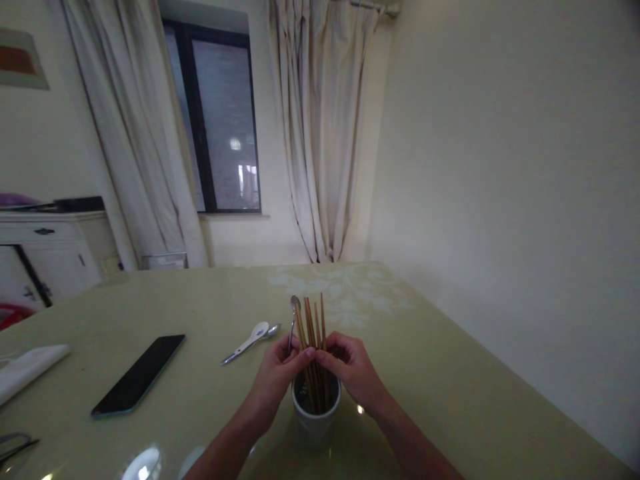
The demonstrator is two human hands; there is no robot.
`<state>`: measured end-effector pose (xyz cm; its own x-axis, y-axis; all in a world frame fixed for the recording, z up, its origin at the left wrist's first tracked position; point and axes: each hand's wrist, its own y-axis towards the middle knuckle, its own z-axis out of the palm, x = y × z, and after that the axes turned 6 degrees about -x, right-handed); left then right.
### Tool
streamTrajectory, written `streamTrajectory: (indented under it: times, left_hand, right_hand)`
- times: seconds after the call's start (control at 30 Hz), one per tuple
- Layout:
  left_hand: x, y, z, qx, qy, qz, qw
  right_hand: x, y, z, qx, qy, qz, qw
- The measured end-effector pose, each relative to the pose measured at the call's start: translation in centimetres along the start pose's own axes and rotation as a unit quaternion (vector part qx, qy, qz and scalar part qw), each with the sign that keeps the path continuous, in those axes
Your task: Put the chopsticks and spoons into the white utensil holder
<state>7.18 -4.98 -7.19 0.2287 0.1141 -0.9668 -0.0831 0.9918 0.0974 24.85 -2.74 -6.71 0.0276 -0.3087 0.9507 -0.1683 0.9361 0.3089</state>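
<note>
A bundle of several wooden chopsticks (pixel 311 325) stands upright in a pale cup (pixel 316 430), lower ends inside it. My left hand (pixel 280 367) is closed on the left side of the bundle, above the rim. A metal spoon (pixel 295 305) rises bowl-up by its fingers; whether they grip its handle I cannot tell. From the other side, my right hand (pixel 354 367) is closed on the same chopsticks, thumb tips nearly meeting in front. Left of the hands, a white ceramic spoon (pixel 259 331) and another metal spoon (pixel 273 330) lie together on the table.
A dark phone (pixel 140 377) lies on the glossy green table (pixel 210 293) to the left. Beyond it are a white object (pixel 33 367) and part of some scissors (pixel 15 445) at the left edge. A wall (pixel 525 233) borders the table's right side.
</note>
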Motion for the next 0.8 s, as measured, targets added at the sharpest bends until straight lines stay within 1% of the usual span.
streamTrajectory:
  times: [0.1, 0.27, 0.43, 0.6, 0.8]
  left_hand:
    - [0.08, -0.05, -0.03, -0.002, 0.008, -0.004, 1.000]
    - [-0.02, -0.10, -0.12, 0.014, 0.012, 0.001, 1.000]
    - [-0.16, -0.13, -0.21, 0.027, 0.003, -0.003, 1.000]
    - [0.17, -0.17, -0.15, 0.023, -0.004, -0.007, 1.000]
    - [0.47, -0.05, -0.25, 0.013, 0.001, 0.005, 1.000]
  right_hand:
    - [0.13, 0.10, -0.21, 0.003, -0.007, -0.003, 1.000]
    - [0.52, 0.22, -0.49, 0.010, -0.003, -0.008, 1.000]
    - [0.13, 0.27, -0.54, 0.011, -0.004, -0.007, 1.000]
    - [-0.25, 0.29, -0.40, 0.004, -0.006, 0.000, 1.000]
    - [0.19, 0.25, -0.40, 0.006, -0.031, -0.005, 0.999]
